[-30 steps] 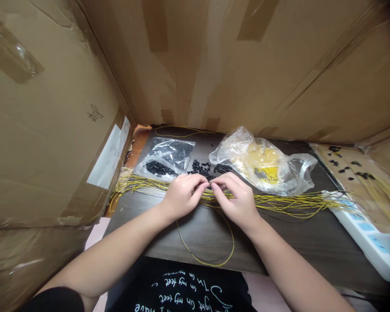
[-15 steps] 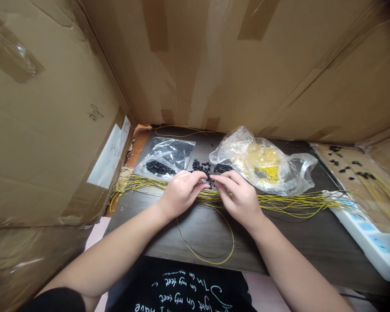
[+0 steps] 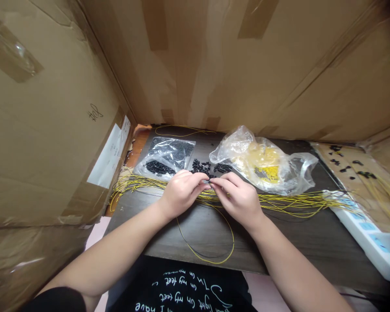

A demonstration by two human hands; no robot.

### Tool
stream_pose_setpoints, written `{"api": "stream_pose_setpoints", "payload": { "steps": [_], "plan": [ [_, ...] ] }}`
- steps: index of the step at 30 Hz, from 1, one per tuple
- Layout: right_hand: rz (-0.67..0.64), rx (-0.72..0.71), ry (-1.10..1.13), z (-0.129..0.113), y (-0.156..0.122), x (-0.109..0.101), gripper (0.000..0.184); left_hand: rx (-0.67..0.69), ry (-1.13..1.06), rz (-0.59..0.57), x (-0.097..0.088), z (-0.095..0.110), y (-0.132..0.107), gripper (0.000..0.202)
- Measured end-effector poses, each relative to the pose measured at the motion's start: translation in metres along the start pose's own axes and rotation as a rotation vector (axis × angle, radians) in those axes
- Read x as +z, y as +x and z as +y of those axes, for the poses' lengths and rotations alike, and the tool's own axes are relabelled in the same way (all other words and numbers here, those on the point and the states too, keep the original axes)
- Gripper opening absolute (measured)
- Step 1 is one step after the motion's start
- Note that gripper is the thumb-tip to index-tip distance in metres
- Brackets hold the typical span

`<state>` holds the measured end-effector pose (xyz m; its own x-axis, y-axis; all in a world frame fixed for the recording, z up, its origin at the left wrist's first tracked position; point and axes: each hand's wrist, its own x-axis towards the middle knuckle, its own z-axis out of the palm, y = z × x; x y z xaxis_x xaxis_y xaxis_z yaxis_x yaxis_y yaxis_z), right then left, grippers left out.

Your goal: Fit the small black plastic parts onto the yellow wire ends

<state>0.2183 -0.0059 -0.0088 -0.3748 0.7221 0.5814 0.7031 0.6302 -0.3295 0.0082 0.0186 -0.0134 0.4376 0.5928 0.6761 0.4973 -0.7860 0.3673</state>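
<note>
My left hand (image 3: 182, 195) and my right hand (image 3: 237, 199) meet at the middle of the table, pinching a small dark part (image 3: 208, 182) between their fingertips. Its shape is mostly hidden by my fingers. A bundle of thin yellow-and-black wires (image 3: 289, 201) runs beneath both wrists, and a single wire loop (image 3: 208, 262) lies nearer me. Just beyond my fingers sits a loose pile of small black pieces (image 3: 199, 167). To its left is a clear plastic bag of black pieces (image 3: 170, 151), and to its right a clear bag with yellow contents (image 3: 263, 162).
Cardboard walls (image 3: 195, 65) rise behind and left of the dark wooden table (image 3: 208, 242). At the right, a white power strip (image 3: 360, 225) lies beside a cardboard sheet (image 3: 341, 151) carrying scattered black pieces and yellow wires.
Both hands have shifted only slightly, edging toward the black pieces and settling back. The fingertips stay together on the small part. The bags and wires look unmoved.
</note>
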Motion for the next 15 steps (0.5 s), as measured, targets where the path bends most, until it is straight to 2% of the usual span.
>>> {"api": "stream_pose_setpoints", "payload": {
  "steps": [9,15],
  "plan": [
    [0.008,-0.024,-0.089,-0.0026,0.0002,0.0007,0.022,0.005,-0.012,-0.016,0.0000,0.0007,0.0007,0.013],
    [0.014,-0.018,-0.111,-0.0031,0.0004,0.0008,0.022,0.057,0.092,-0.064,0.0009,-0.0003,0.0012,0.015]
  ]
}}
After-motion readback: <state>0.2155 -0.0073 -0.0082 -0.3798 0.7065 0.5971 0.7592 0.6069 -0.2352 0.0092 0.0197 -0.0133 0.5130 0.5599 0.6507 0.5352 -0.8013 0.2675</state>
